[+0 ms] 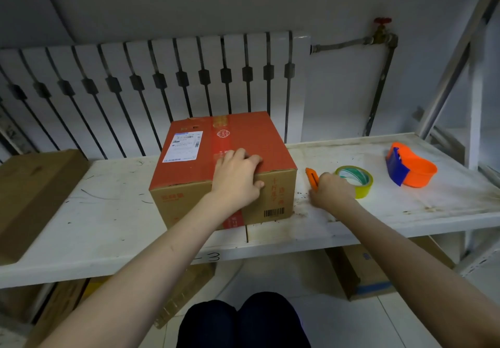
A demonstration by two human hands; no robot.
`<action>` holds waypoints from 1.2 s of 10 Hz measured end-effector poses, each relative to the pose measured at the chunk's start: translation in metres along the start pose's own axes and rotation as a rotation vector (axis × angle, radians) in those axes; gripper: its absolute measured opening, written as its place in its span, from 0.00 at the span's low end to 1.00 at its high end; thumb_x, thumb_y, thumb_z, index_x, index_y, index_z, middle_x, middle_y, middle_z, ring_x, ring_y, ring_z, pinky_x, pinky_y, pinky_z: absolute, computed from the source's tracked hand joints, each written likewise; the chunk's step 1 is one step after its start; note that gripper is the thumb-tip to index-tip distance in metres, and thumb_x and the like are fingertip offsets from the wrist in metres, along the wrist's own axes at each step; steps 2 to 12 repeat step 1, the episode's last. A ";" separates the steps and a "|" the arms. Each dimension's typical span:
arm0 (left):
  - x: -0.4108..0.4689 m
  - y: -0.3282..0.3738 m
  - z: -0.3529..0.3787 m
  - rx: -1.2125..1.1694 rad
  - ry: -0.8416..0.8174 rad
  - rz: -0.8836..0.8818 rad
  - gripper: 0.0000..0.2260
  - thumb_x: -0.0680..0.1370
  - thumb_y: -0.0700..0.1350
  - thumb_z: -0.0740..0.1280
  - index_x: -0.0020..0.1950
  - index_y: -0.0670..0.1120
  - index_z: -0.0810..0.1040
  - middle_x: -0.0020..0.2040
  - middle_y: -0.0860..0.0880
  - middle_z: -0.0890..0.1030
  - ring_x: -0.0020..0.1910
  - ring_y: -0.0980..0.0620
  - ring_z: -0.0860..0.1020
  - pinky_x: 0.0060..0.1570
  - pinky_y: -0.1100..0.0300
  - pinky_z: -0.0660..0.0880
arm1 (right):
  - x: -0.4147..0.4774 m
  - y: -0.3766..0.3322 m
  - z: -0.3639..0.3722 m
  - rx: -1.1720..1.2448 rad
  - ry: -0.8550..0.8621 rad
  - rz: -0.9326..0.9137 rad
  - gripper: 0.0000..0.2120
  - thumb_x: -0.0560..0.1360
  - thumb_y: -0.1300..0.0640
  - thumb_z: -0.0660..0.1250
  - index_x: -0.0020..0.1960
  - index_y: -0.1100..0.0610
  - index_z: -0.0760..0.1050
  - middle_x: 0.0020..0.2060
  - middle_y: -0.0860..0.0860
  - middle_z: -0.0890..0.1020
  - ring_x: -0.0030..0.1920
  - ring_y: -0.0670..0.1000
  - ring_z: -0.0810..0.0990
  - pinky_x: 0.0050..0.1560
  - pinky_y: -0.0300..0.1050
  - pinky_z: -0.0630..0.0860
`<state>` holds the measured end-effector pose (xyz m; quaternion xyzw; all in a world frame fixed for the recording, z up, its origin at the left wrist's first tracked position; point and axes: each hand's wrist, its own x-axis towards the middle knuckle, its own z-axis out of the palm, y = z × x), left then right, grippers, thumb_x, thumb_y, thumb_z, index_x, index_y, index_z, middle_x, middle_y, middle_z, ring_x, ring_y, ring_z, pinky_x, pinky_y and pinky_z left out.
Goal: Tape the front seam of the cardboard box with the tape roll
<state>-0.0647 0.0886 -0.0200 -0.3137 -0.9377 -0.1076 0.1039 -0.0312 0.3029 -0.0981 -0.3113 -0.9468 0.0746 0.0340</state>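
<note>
The cardboard box (224,169) stands on the white bench (108,220), near its front edge and slightly left of centre. Its top is red, with a white shipping label (183,146) at the left rear and a strip of red printed tape running front to back along the middle. The front face is plain brown with a barcode at the lower right.

The left hand (238,178) lies palm down over the front top edge of the box, fingers spread on the red top and thumb on the front face. It presses on the box rather than gripping it.

The right hand (332,190) rests on the bench just right of the box, knuckles up and fingers curled. It covers the lower end of an orange utility knife (311,175) and touches the near left side of the tape roll (355,181). Whether the fingers grip the knife or the roll cannot be told.

The tape roll, yellow-tinted with a green and white core, lies flat on the bench, between the knife and an orange tape dispenser (410,167) with a blue blade guard.

A flattened brown carton (32,196) lies on the bench at the far left. A white radiator (151,82) stands behind the bench.
</note>
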 end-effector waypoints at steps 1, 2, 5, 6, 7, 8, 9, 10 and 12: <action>-0.002 -0.005 -0.016 -0.066 0.089 -0.015 0.25 0.73 0.52 0.68 0.69 0.51 0.68 0.63 0.47 0.72 0.64 0.45 0.67 0.65 0.49 0.66 | -0.004 -0.003 -0.021 0.279 0.158 -0.048 0.08 0.75 0.56 0.58 0.43 0.58 0.74 0.36 0.54 0.80 0.37 0.57 0.79 0.39 0.51 0.79; -0.002 -0.005 -0.016 -0.066 0.089 -0.015 0.25 0.73 0.52 0.68 0.69 0.51 0.68 0.63 0.47 0.72 0.64 0.45 0.67 0.65 0.49 0.66 | -0.004 -0.003 -0.021 0.279 0.158 -0.048 0.08 0.75 0.56 0.58 0.43 0.58 0.74 0.36 0.54 0.80 0.37 0.57 0.79 0.39 0.51 0.79; -0.002 -0.005 -0.016 -0.066 0.089 -0.015 0.25 0.73 0.52 0.68 0.69 0.51 0.68 0.63 0.47 0.72 0.64 0.45 0.67 0.65 0.49 0.66 | -0.004 -0.003 -0.021 0.279 0.158 -0.048 0.08 0.75 0.56 0.58 0.43 0.58 0.74 0.36 0.54 0.80 0.37 0.57 0.79 0.39 0.51 0.79; -0.002 -0.005 -0.016 -0.066 0.089 -0.015 0.25 0.73 0.52 0.68 0.69 0.51 0.68 0.63 0.47 0.72 0.64 0.45 0.67 0.65 0.49 0.66 | -0.004 -0.003 -0.021 0.279 0.158 -0.048 0.08 0.75 0.56 0.58 0.43 0.58 0.74 0.36 0.54 0.80 0.37 0.57 0.79 0.39 0.51 0.79; -0.002 -0.005 -0.016 -0.066 0.089 -0.015 0.25 0.73 0.52 0.68 0.69 0.51 0.68 0.63 0.47 0.72 0.64 0.45 0.67 0.65 0.49 0.66 | -0.004 -0.003 -0.021 0.279 0.158 -0.048 0.08 0.75 0.56 0.58 0.43 0.58 0.74 0.36 0.54 0.80 0.37 0.57 0.79 0.39 0.51 0.79; -0.002 -0.005 -0.016 -0.066 0.089 -0.015 0.25 0.73 0.52 0.68 0.69 0.51 0.68 0.63 0.47 0.72 0.64 0.45 0.67 0.65 0.49 0.66 | -0.004 -0.003 -0.021 0.279 0.158 -0.048 0.08 0.75 0.56 0.58 0.43 0.58 0.74 0.36 0.54 0.80 0.37 0.57 0.79 0.39 0.51 0.79; -0.002 -0.005 -0.016 -0.066 0.089 -0.015 0.25 0.73 0.52 0.68 0.69 0.51 0.68 0.63 0.47 0.72 0.64 0.45 0.67 0.65 0.49 0.66 | -0.004 -0.003 -0.021 0.279 0.158 -0.048 0.08 0.75 0.56 0.58 0.43 0.58 0.74 0.36 0.54 0.80 0.37 0.57 0.79 0.39 0.51 0.79; -0.002 -0.005 -0.016 -0.066 0.089 -0.015 0.25 0.73 0.52 0.68 0.69 0.51 0.68 0.63 0.47 0.72 0.64 0.45 0.67 0.65 0.49 0.66 | -0.004 -0.003 -0.021 0.279 0.158 -0.048 0.08 0.75 0.56 0.58 0.43 0.58 0.74 0.36 0.54 0.80 0.37 0.57 0.79 0.39 0.51 0.79; -0.002 -0.005 -0.016 -0.066 0.089 -0.015 0.25 0.73 0.52 0.68 0.69 0.51 0.68 0.63 0.47 0.72 0.64 0.45 0.67 0.65 0.49 0.66 | -0.004 -0.003 -0.021 0.279 0.158 -0.048 0.08 0.75 0.56 0.58 0.43 0.58 0.74 0.36 0.54 0.80 0.37 0.57 0.79 0.39 0.51 0.79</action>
